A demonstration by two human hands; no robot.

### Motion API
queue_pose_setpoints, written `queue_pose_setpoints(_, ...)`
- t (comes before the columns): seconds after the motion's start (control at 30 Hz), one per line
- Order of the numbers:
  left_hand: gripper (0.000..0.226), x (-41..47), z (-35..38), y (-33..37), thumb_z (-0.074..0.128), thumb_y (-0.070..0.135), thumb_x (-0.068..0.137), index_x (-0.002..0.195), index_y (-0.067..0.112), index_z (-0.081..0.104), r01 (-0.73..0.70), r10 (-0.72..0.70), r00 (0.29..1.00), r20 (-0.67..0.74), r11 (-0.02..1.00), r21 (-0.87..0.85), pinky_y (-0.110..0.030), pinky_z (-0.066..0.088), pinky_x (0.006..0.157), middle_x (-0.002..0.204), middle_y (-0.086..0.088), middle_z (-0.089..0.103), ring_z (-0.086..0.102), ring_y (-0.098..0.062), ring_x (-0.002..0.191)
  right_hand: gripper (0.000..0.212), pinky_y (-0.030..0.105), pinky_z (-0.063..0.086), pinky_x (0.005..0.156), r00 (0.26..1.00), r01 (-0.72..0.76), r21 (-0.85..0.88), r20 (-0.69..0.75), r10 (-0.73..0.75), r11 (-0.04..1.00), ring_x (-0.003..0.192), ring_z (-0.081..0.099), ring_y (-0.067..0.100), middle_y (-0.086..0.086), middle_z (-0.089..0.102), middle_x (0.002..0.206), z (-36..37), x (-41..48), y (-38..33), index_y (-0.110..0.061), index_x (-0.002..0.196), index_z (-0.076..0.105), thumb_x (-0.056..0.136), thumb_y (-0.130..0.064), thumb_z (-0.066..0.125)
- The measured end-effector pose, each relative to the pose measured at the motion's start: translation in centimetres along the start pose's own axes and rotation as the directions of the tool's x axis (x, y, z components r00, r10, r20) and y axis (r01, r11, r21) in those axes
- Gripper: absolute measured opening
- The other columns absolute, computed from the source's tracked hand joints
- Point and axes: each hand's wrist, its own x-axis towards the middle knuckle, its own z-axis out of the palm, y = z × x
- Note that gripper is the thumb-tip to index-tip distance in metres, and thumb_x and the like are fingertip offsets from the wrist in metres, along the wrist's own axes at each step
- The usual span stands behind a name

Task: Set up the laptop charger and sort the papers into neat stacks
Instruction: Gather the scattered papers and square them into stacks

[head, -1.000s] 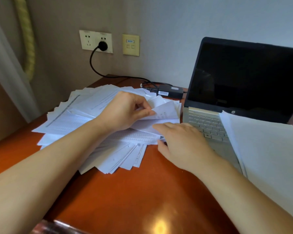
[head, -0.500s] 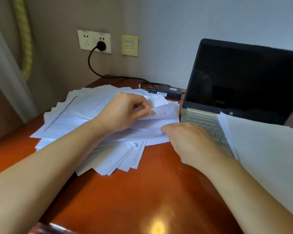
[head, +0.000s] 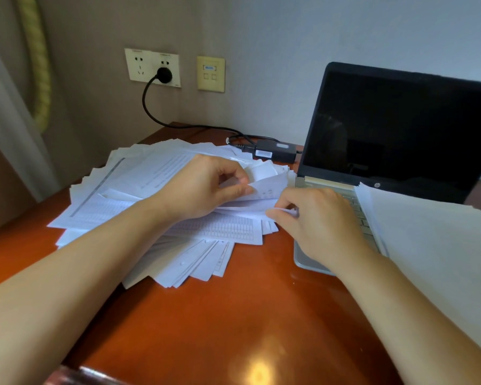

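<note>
step in hand: sorting the papers; the charger part looks done, judging by the plug (head: 164, 75) seated in the wall socket (head: 139, 65).
left hand (head: 203, 187): thumb and fingers pinch a lifted sheet (head: 267, 187), curling it up off the pile.
right hand (head: 317, 218): fingertips pinch the edge of a lower sheet at the pile's right side, just beside the laptop (head: 400, 129).
loose pile (head: 139, 195): fanned and skewed on the tabletop (head: 233, 315), left of the laptop, with many sheets left to sort.
sorted stack (head: 428, 232): squared white sheets lying over the right part of the keyboard and off the frame's right edge.
charger brick (head: 275, 152): on the tabletop behind the pile, by the laptop's left rear corner; its lead into the laptop is hidden.
next move calls for: probably freeing one sheet from its neighbours without dragging the pile, then carrying it to the stack and lining up the edges.
writing: a round logo below the dark screen, likely "hp". the blue tag on the yellow wall plate (head: 210, 74), the brick's white labels and the printed tables on the sheets are too small to read.
</note>
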Motion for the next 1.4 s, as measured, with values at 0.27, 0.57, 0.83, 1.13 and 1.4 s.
queue_pose_setpoints(0.27, 0.012, 0.0, 0.0, -0.2, 0.076, 0.034, 0.090, 0.090, 0.023, 0.077, 0.004, -0.004, 1.000, 0.006, 0.999, -0.034, -0.022, 0.040, 0.060, 0.079, 0.007, 0.070, 0.055, -0.012, 0.068, 0.022, 0.035, 0.054, 0.069, 0.999, 0.025, -0.008, 0.043, -0.024, 1.000, 0.077, 0.063, 0.018, -0.005, 0.070, 0.080, 0.4, -0.2, 0.9, -0.026, 0.093, 0.071, 0.101, -0.033, 0.052)
queue_pose_setpoints(0.57, 0.009, -0.1, 0.0, -0.1, 0.075, 0.033, 0.090, 0.092, 0.025, 0.076, 0.000, 0.002, 0.999, 0.043, 1.000, -0.030, -0.019, 0.043, 0.063, 0.081, 0.017, 0.068, 0.058, -0.008, 0.072, 0.022, 0.034, 0.056, 0.070, 1.000, -0.001, 0.103, -0.012, 0.002, 0.995, 0.080, 0.063, 0.014, -0.007, 0.072, 0.089, 0.3, -0.4, 0.8, -0.031, 0.105, 0.072, 0.099, -0.033, 0.050)
queue_pose_setpoints(0.83, 0.004, -0.1, -0.1, 0.3, 0.076, 0.036, 0.089, 0.091, 0.033, 0.073, 0.008, -0.006, 0.999, 0.037, 0.998, -0.056, -0.022, 0.043, 0.061, 0.076, 0.025, 0.064, 0.053, -0.008, 0.067, 0.015, 0.030, 0.049, 0.085, 0.984, -0.057, 0.145, -0.157, 0.080, 0.988, 0.099, 0.061, 0.014, -0.005, 0.073, 0.104, 0.5, -0.2, 1.1, -0.024, 0.100, 0.076, 0.092, -0.035, 0.068)
queue_pose_setpoints(1.13, 0.021, -0.3, -0.3, 1.2, 0.073, 0.044, 0.088, 0.107, 0.036, 0.072, 0.025, -0.009, 0.995, 0.103, 0.988, -0.155, -0.021, 0.048, 0.072, 0.104, 0.017, 0.070, 0.061, -0.008, 0.087, 0.020, 0.025, 0.036, 0.082, 0.960, -0.004, 0.129, -0.277, 0.040, 0.992, 0.099, 0.046, 0.012, -0.001, 0.068, 0.109, 0.7, 0.1, 1.4, -0.017, 0.102, 0.076, 0.094, -0.030, 0.064)
queue_pose_setpoints(1.4, 0.073, -0.2, -0.2, 1.8, 0.083, 0.010, 0.083, 0.144, 0.034, 0.049, 0.122, -0.138, 0.989, -0.045, 0.957, -0.264, -0.012, 0.043, 0.065, 0.078, 0.010, 0.062, 0.055, -0.004, 0.064, 0.027, 0.019, 0.044, 0.061, 0.926, -0.082, 0.431, -0.302, 0.229, 0.899, 0.072, 0.054, 0.006, -0.009, 0.057, 0.084, 0.7, -0.1, -0.2, -0.022, 0.092, 0.053, 0.085, -0.038, 0.074)
